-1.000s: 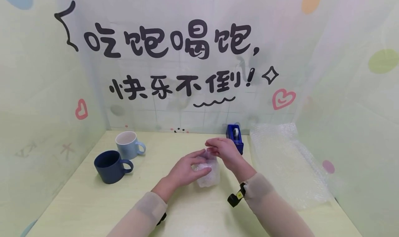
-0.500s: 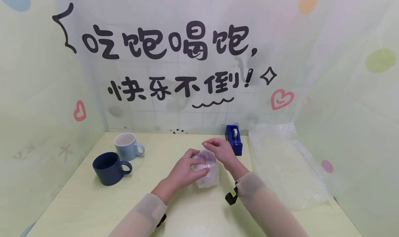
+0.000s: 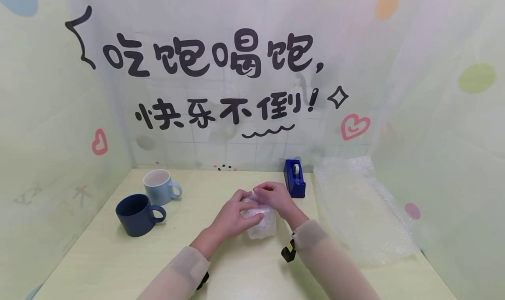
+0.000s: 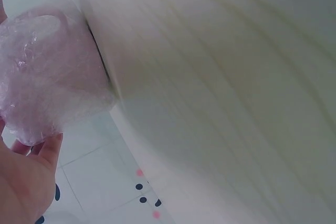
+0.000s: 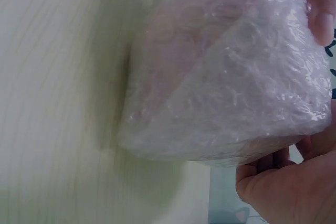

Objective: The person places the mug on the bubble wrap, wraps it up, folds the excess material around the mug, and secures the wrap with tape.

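Note:
A pinkish mug wrapped in bubble wrap [image 3: 262, 228] stands on the table in the middle of the head view. My left hand [image 3: 235, 214] grips it from the left, thumb on the near side and fingers spread over the wrap. Up at the top of the bundle, my right hand [image 3: 277, 199] pinches the wrap with curled fingers, close to the left fingertips. In the left wrist view a curved handle outline shows through the wrapped mug [image 4: 52, 72]. The right wrist view shows a slanting fold across the wrapped mug [image 5: 231, 82], with my right hand [image 5: 289, 187] at its top end.
A dark blue mug [image 3: 136, 217] and a light blue mug [image 3: 158, 188] stand at the left. Behind my right hand is a blue tape dispenser [image 3: 294, 181]. Flat sheets of bubble wrap [image 3: 363, 217] lie along the right side, and a printed curtain [image 3: 221, 153] hangs behind the table.
My right hand has dropped from just above the bundle onto its top, its fingers curling from extended to pinching the wrap. The left hand keeps its grip, and the head view has shifted slightly.

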`<act>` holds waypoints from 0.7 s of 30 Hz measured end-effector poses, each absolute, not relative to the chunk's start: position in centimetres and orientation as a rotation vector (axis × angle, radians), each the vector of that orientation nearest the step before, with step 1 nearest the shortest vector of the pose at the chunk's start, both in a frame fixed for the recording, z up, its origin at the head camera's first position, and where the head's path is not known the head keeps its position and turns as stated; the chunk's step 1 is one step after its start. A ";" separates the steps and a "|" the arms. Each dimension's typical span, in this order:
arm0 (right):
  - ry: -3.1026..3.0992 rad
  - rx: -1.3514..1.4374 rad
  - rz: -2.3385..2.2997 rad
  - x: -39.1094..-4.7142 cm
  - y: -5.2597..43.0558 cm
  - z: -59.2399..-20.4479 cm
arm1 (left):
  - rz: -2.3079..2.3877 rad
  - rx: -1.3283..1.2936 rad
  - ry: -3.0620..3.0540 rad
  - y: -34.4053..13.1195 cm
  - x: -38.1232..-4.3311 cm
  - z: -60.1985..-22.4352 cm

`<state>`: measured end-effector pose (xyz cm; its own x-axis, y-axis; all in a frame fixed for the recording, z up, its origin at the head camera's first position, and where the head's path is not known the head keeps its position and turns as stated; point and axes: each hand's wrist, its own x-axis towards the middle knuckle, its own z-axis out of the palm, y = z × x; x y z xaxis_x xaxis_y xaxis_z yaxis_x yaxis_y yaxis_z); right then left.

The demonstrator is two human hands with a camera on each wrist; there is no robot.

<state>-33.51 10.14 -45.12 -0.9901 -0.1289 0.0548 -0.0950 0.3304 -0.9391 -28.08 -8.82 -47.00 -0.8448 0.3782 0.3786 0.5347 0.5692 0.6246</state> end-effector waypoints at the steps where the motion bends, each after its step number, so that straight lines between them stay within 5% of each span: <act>1: 2.542 -0.221 -1.784 -33.5 10.2 -45.1 | -1.139 -0.765 -2.597 -8.8 -28.1 -47.0; 9: 2.794 -0.476 -1.488 -33.7 10.5 -44.5 | -1.182 -0.764 -2.587 -9.0 -27.9 -47.1; 21: 2.791 -0.455 -1.299 -33.7 11.4 -44.8 | -1.256 -0.666 -2.599 -8.2 -27.9 -46.7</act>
<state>-33.74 11.40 -44.76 -0.9568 -0.2747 0.0956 -0.2499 0.6086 -0.7531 -27.88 -8.21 -46.67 -0.8837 0.3158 0.3454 0.4669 0.5433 0.6978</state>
